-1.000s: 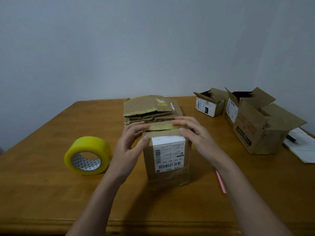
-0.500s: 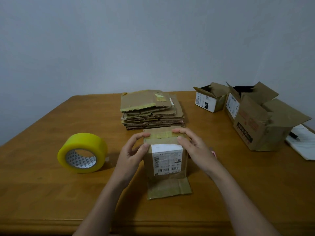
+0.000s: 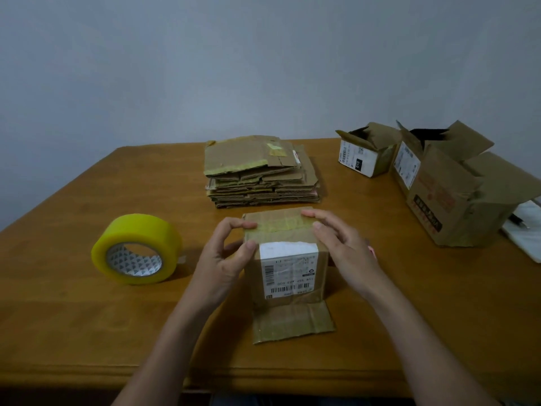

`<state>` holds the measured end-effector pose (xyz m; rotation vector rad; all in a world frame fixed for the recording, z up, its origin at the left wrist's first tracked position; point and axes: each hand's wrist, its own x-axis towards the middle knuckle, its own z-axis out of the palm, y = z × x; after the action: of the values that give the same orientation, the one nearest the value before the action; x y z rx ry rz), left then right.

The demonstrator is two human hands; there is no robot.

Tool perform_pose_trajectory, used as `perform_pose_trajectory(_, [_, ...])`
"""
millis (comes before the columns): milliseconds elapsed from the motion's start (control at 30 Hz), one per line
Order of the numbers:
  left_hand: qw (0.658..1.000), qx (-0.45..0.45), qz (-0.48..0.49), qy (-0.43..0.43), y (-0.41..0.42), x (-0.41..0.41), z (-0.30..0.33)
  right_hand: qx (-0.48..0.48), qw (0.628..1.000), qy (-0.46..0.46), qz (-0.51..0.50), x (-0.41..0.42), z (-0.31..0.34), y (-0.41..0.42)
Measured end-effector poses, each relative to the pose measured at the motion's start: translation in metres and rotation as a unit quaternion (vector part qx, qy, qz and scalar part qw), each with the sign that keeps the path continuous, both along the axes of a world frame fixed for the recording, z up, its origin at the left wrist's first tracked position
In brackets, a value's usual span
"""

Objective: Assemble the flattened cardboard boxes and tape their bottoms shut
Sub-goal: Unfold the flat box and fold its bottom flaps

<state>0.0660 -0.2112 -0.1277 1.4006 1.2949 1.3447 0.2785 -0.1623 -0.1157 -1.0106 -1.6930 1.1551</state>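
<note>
Cardboard, head view: the small box [image 3: 288,259] stands on the wooden counter [image 3: 87,317], upturned, its folded flaps facing up and one flap splayed flat toward you.
Step in hand (judged): you are holding the bottom flaps closed, ready for taping.
Method: keep both flaps level and butted at the seam; press down evenly so neither springs up before you reach for the yellow tape roll [image 3: 136,249], which lies well apart to your left.
Left hand [image 3: 225,259]: fingers curled, thumb against the box's left side, fingertips hooked over the top left edge; it grips the box.
Right hand [image 3: 342,250]: fingers nearly straight, laid along the right top edge; it presses, holding nothing.
Box relative to fingers: between both hands, touching each.
Flattened stack [image 3: 260,174]: just behind the box.
Finished boxes [image 3: 433,183]: far right, open.
</note>
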Motion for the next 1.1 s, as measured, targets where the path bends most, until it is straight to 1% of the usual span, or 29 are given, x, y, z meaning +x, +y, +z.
perform_pose_trajectory(100, [1.0, 0.001, -0.004, 0.016, -0.001, -0.001, 0.004, -0.002, 1.0, -0.015, 0.006, 0.0, 0.001, -0.001])
perform_pose_trajectory(233, [0.997, -0.011, 0.004, 0.072, -0.003, -0.002, 0.015, 0.029, 0.998, -0.053, -0.011, 0.004, 0.0, -0.002])
perform_pose_trajectory(300, [0.996, -0.013, 0.007, 0.091, -0.005, -0.004, 0.019, 0.057, 0.994, -0.046, -0.083, 0.004, -0.001, -0.002])
perform_pose_trajectory(400, [0.992, 0.0, 0.019, 0.125, -0.008, -0.006, 0.023, 0.123, 0.97, 0.01, -0.211, -0.001, 0.012, -0.011])
perform_pose_trajectory(467, [0.989, 0.019, 0.031, 0.142, -0.009, -0.006, 0.025, 0.162, 0.956, 0.029, -0.244, -0.004, 0.021, -0.018])
perform_pose_trajectory(567, [0.987, 0.035, 0.042, 0.152, -0.009, -0.006, 0.031, 0.185, 0.954, 0.037, -0.232, -0.011, 0.03, -0.028])
perform_pose_trajectory(767, [0.981, 0.034, 0.06, 0.179, -0.009, -0.004, 0.032, 0.19, 0.961, -0.006, -0.201, -0.027, 0.023, -0.037])
perform_pose_trajectory(867, [0.983, 0.042, 0.064, 0.166, -0.012, -0.005, 0.031, 0.201, 0.959, -0.006, -0.201, -0.032, 0.024, -0.04])
perform_pose_trajectory(1000, [0.986, 0.059, 0.072, 0.139, -0.02, -0.014, 0.035, 0.241, 0.951, -0.008, -0.193, -0.041, 0.03, -0.044])
perform_pose_trajectory(1100, [0.983, 0.072, 0.102, 0.131, -0.027, -0.029, 0.037, 0.281, 0.941, -0.013, -0.188, -0.05, 0.034, -0.045])
